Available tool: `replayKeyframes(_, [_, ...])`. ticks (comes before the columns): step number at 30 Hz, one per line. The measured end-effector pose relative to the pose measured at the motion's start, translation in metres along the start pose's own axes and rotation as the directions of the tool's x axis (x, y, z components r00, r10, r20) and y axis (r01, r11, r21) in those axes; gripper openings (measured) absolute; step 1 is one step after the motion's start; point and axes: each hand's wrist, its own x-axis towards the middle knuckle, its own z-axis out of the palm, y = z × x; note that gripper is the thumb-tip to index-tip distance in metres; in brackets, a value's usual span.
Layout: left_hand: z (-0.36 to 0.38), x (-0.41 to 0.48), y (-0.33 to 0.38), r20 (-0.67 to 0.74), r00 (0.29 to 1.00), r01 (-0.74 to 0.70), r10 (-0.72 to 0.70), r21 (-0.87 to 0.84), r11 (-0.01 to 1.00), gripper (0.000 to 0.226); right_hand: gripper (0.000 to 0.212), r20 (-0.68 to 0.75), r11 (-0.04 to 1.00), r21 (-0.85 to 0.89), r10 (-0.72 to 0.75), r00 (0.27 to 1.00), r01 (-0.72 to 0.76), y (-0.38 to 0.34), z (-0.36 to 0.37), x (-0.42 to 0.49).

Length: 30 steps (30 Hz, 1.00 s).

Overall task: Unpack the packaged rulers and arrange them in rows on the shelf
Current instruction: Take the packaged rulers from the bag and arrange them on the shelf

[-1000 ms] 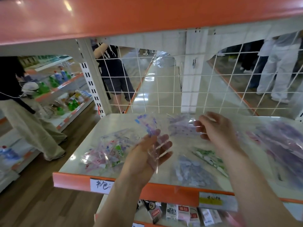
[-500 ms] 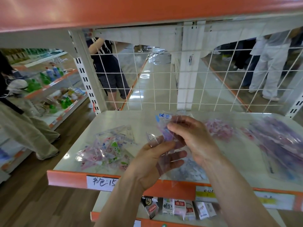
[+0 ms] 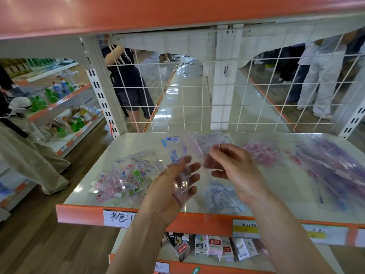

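The clear packet (image 3: 194,147) is held in the air over the middle of the shelf (image 3: 79,213), between the front edge and the wire back panel (image 3: 197,95). Its long axis runs from low near the front edge up and away toward the back panel, with the top leaning left. Blue-printed rulers (image 3: 173,149) show inside its upper left part.

The left hand (image 3: 173,184) grips the lower part of the packet; its fingers (image 3: 194,177) show through the film. The right hand (image 3: 237,169) pinches the film higher up between thumb and forefinger. Both hands are therefore closed on the packet, left below and right above. The open end cannot be identified through the glare.

The next step is judged to be pulling the film apart and drawing the rulers out along the long axis. The right hand is the nearer one to the upper end.

Loose goods lie on the shelf: a mixed pile (image 3: 126,178) toward the left edge, a pale blue pile (image 3: 221,196) at the front edge, a pink pile (image 3: 260,153) behind it, and a purple packaged stack (image 3: 335,171) toward the right edge.
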Motion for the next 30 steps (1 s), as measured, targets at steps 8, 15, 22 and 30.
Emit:
replayKeyframes(8, [0.007, 0.01, -0.008, -0.081, 0.995, 0.063, -0.066, -0.035, 0.997, 0.02, 0.019, -0.323, 0.985, -0.16, 0.01, 0.946, -0.065, 0.007, -0.063, 0.025])
replayKeyframes(15, [0.013, 0.019, -0.013, 0.001, 0.998, 0.068, -0.068, -0.021, 0.997, 0.018, 0.016, -0.359, 0.807, -0.561, -0.036, 0.933, -0.185, 0.004, -0.112, 0.069])
replayKeyframes(22, [0.026, 0.017, -0.013, 0.072, 0.995, 0.065, -0.064, -0.012, 0.998, 0.015, 0.017, -0.178, 0.908, -0.419, -0.104, 0.978, 0.02, -0.017, -0.067, 0.021])
replayKeyframes(30, [0.019, 0.017, -0.008, 0.152, 0.985, 0.063, -0.078, 0.099, 0.993, 0.02, 0.015, -0.007, 0.997, -0.081, -0.007, 1.0, 0.006, -0.012, -0.023, 0.013])
